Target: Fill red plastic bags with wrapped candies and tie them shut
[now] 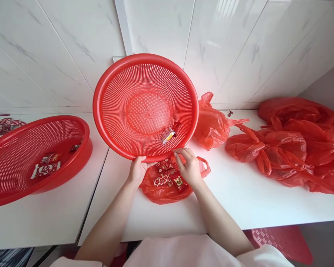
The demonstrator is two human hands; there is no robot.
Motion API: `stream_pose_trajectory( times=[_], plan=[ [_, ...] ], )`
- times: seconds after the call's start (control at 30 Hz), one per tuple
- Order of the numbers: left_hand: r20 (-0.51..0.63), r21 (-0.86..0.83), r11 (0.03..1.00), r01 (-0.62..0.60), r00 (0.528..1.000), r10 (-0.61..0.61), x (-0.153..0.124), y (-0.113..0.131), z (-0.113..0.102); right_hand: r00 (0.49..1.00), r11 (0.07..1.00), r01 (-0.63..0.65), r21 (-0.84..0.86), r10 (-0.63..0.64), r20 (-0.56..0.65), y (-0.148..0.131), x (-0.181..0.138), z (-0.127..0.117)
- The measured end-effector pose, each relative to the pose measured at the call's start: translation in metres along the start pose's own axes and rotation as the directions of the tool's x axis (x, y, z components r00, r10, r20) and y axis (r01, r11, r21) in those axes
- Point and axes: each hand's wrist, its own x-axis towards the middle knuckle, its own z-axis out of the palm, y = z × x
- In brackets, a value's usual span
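A red perforated plastic basket [149, 111] is tilted with its open side toward me. Inside it, near the lower right wall, lie a small white-and-yellow packet [167, 136] and a dark red packet [176, 128]. My left hand [137, 172] grips the lower rim, thumb on the edge and fingers underneath. At the rim's lower right, my right hand [188, 167] is closed with its fingertips on the edge. Beneath the rim, between both hands, an open red plastic bag [161, 196] holds several patterned snack packets [164, 180]. Part of the bag's mouth is hidden by the basket and hands.
A second red basket [80, 148] with several packets stands at left. One tied red bag [211, 124] sits behind my right hand, and several more red bags [284, 148] are piled at right. Marbled wall panels [225, 44] rise behind the white table [225, 200]. A pink stool [284, 241] is below.
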Motion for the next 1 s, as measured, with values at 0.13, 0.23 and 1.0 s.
stream_pose_trajectory(
  times=[0.13, 0.23, 1.0],
  plan=[
    [0.037, 0.025, 1.000, 0.011, 0.999, -0.012, -0.002, -0.004, 0.000, 0.997, 0.983, 0.058, -0.175, -0.065, -0.035, 0.003, -0.001, 0.001],
    [0.058, 0.099, 0.995, 0.029, 0.998, -0.035, -0.005, -0.009, -0.001, 0.995, 0.940, 0.096, -0.326, -0.098, 0.012, 0.007, -0.001, 0.003],
    [-0.054, 0.100, 0.995, 0.000, 0.999, 0.005, -0.001, 0.005, -0.003, 0.809, 0.790, -0.492, 0.366, 0.259, 0.528, -0.001, -0.006, 0.007]
  ],
)
